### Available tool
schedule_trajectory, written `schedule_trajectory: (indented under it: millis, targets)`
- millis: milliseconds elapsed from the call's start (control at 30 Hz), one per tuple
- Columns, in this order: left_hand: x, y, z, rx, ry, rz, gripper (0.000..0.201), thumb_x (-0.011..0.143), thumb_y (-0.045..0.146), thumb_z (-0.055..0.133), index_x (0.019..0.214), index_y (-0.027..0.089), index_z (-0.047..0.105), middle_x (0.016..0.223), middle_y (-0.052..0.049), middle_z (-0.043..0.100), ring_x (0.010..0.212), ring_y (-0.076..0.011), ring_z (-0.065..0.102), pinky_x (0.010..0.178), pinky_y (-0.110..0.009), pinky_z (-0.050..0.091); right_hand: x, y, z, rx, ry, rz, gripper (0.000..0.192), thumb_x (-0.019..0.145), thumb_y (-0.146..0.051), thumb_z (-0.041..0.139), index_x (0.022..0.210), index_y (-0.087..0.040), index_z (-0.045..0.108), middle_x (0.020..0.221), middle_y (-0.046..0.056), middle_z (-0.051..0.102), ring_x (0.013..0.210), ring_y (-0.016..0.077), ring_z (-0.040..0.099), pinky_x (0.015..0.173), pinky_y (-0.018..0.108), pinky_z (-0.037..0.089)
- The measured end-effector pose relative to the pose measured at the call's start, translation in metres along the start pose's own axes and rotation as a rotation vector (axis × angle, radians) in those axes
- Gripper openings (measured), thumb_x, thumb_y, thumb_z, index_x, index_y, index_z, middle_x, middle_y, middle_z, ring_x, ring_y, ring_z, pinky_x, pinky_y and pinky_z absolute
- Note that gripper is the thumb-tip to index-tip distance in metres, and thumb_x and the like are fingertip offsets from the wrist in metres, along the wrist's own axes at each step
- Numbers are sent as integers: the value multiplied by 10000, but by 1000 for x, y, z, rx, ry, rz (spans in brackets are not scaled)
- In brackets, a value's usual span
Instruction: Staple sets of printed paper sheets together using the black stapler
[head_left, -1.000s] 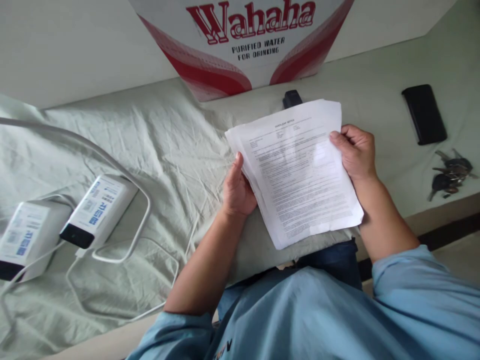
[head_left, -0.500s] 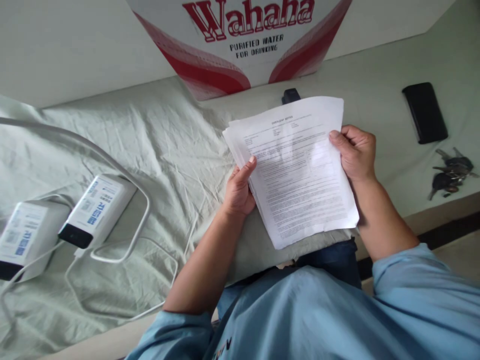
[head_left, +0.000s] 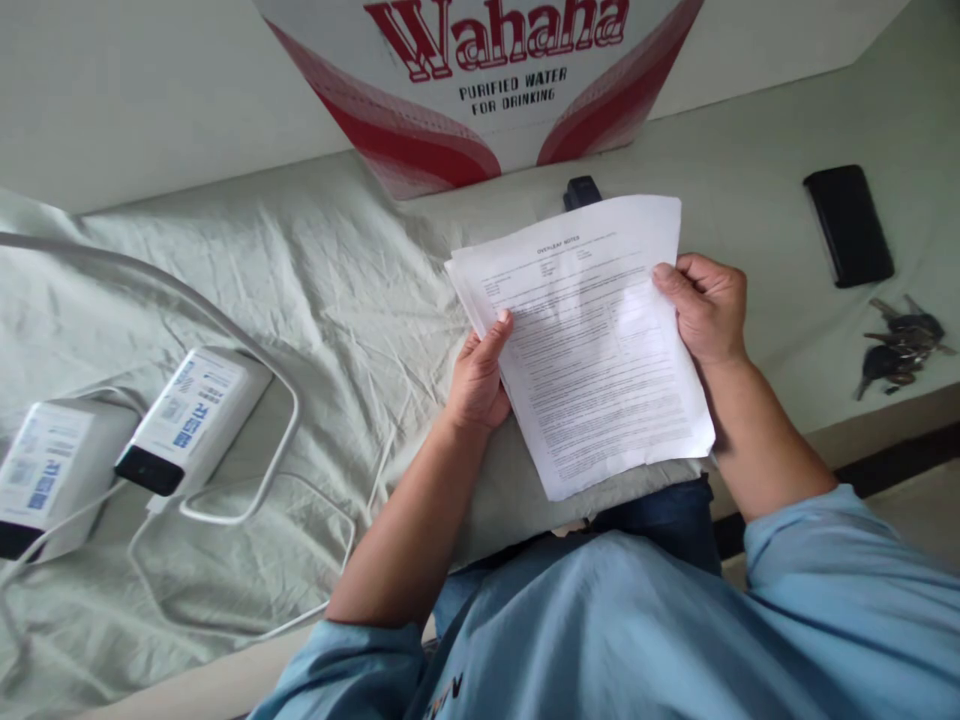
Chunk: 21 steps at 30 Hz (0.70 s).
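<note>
I hold a stack of printed white paper sheets [head_left: 592, 340] above the pale green cloth [head_left: 300, 300]. My left hand [head_left: 476, 380] grips the stack's left edge, thumb lying on the top page. My right hand [head_left: 705, 305] grips the right edge, thumb on top as well. The sheets are slightly fanned at the upper left corner and tilt a little to the left.
A red and white Wahaha water carton [head_left: 480, 80] stands behind the papers, with a small black object [head_left: 581, 190] at its foot. Two white power banks [head_left: 187, 415] with white cables [head_left: 247, 500] lie at left. A black phone [head_left: 847, 225] and keys [head_left: 900, 345] lie at right.
My left thumb has slid from the stack's edge up onto the top page. The sheets shifted slightly; my right hand kept its hold.
</note>
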<state>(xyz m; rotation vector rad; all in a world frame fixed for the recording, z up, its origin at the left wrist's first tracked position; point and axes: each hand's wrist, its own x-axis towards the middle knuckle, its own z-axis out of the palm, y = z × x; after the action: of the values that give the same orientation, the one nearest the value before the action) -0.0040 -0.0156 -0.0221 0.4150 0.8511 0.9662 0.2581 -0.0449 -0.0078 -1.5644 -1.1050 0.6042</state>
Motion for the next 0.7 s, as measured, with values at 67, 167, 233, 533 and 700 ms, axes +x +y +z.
schedule_trajectory:
  millis: [67, 167, 233, 533, 700]
  targets:
    - [0, 0, 0, 0, 10, 0, 451, 731, 467, 942, 1035, 189, 760, 984, -91, 822, 1139, -362, 764, 1017, -469, 610, -1, -1, -1, 5, 0, 2, 363, 830, -541, 845, 694, -232, 714, 570, -51, 473, 531, 114, 422, 512, 286, 345]
    - [-1, 0, 1, 10, 6, 2, 439, 745, 472, 935, 1033, 192, 758, 987, -84, 824, 1121, -350, 772, 1009, -457, 615, -2, -1, 0, 1, -13, 4, 353, 843, -537, 835, 698, -238, 714, 568, -48, 487, 538, 124, 461, 517, 289, 379]
    - [0, -1, 0, 12, 9, 5, 429, 747, 468, 935, 1019, 189, 756, 972, -82, 823, 1114, -351, 774, 1010, -458, 617, -2, 0, 2, -4, -28, 7, 349, 851, -546, 824, 721, -240, 720, 583, -43, 519, 564, 138, 514, 532, 292, 421]
    - [6, 2, -12, -111, 3, -33, 459, 841, 506, 853, 1158, 199, 726, 1174, -121, 808, 1304, -380, 685, 1143, -505, 551, -12, 5, -20, 245, 99, 111, 409, 888, -669, 720, 1105, -322, 738, 1101, 52, 788, 991, 232, 735, 799, 381, 621]
    - [10, 4, -15, -165, -3, -23, 511, 901, 581, 763, 1243, 205, 699, 1289, -117, 771, 1415, -368, 602, 1198, -508, 505, -75, -10, -40, 382, 8, 319, 748, 798, -900, 607, 1277, -334, 707, 1326, 72, 756, 1323, 313, 677, 1108, 522, 563]
